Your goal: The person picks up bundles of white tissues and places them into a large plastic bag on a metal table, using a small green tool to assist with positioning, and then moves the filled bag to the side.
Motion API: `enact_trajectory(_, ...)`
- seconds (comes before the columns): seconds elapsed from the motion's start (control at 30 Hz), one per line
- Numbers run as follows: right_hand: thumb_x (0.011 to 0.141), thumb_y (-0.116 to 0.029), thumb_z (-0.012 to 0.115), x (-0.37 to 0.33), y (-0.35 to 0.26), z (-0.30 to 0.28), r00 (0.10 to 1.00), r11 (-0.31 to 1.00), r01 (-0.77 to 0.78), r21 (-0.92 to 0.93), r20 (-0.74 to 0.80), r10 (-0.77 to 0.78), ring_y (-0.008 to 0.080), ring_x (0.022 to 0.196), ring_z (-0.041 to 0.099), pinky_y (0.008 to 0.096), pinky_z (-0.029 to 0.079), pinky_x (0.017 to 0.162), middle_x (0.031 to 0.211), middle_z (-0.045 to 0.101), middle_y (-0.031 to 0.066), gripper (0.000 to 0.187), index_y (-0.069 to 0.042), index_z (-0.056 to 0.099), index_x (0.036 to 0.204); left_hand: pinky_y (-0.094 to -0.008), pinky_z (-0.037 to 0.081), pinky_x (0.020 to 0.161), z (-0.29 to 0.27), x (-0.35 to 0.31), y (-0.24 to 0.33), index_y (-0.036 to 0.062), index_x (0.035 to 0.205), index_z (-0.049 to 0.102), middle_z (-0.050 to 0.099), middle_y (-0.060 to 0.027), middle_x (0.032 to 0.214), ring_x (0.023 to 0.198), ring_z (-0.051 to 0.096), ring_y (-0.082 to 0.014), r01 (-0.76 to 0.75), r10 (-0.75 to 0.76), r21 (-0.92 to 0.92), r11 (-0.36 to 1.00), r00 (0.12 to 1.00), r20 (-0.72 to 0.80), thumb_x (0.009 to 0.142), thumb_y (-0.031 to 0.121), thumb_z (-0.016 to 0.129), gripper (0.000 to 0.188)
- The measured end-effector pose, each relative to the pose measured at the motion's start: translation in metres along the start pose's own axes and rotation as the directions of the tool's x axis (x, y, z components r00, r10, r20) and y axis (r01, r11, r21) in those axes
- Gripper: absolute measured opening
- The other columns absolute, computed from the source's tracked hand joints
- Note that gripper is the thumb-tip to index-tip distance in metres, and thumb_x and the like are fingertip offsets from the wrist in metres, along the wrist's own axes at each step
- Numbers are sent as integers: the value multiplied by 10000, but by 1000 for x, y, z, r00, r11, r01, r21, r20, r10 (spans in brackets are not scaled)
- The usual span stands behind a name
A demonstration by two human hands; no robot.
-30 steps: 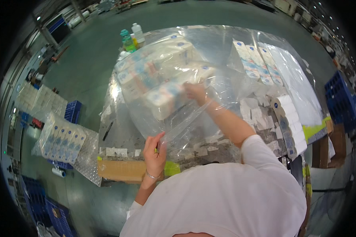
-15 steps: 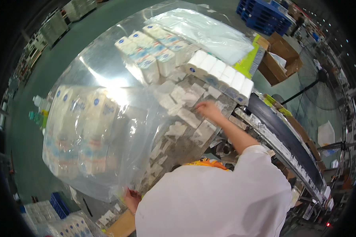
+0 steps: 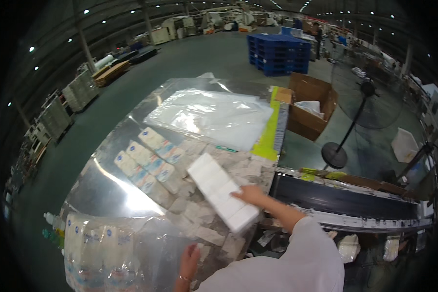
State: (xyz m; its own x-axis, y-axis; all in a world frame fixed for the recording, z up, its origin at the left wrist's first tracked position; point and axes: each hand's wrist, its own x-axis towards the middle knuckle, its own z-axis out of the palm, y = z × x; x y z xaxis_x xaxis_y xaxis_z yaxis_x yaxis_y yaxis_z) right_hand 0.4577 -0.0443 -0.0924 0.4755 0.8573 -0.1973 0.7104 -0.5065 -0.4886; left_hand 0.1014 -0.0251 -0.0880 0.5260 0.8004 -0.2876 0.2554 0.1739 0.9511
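Note:
My right hand (image 3: 250, 194) is closed on the right edge of a long white multipack of tissues (image 3: 214, 182), which lies slantwise over the scrap-covered part of the table. My left hand (image 3: 190, 258) is beside the right edge of a large clear plastic bag (image 3: 153, 253), apart from the multipack; its fingers are blurred. Inside the bag stand several printed tissue packs (image 3: 82, 248). Three more printed packs (image 3: 148, 163) lie side by side on the metal table (image 3: 100, 180), beyond the bag.
Flat clear bags (image 3: 209, 114) are stacked at the table's far end. To the right runs a dark conveyor belt (image 3: 345, 197). Behind it are an open cardboard box (image 3: 306, 124) and a standing fan (image 3: 357, 117). Blue pallets (image 3: 280, 53) are stacked farther back.
My right hand has taken hold of the white multipack, which has moved from beside the conveyor to the middle of the table. My left hand has come away from the bag's near edge. The view has tilted up.

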Motion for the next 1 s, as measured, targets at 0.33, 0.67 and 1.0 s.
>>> enact_trajectory(0.33,835,-406,466,-41,9,145,943,497,25,868,-185,277,210,944,535,305,404,808,1051,559,135,517,36,514,1099,-375,397,916,80,108,-31,31,1239,398,477,-133,1206,1080,485,-267,306,-123,-799,517,951,284,896,393,346,501)
enact_trajectory(0.67,684,-306,630,-124,-60,35,847,-73,-466,882,421,-323,197,933,546,357,450,802,1031,557,75,520,-77,488,1128,-341,447,809,29,45,44,23,1043,541,583,-99,983,911,554,-227,433,-296,-559,707,899,323,739,241,587,376)
enact_trajectory(1.0,575,-305,705,-192,-88,-26,938,263,159,952,-63,-342,282,1261,258,339,192,1029,1366,249,183,1061,-34,70,1380,-309,323,962,21,-29,108,24,1339,212,400,-69,1235,1143,384,-189,-52,292,-536,843,880,374,585,81,659,878)
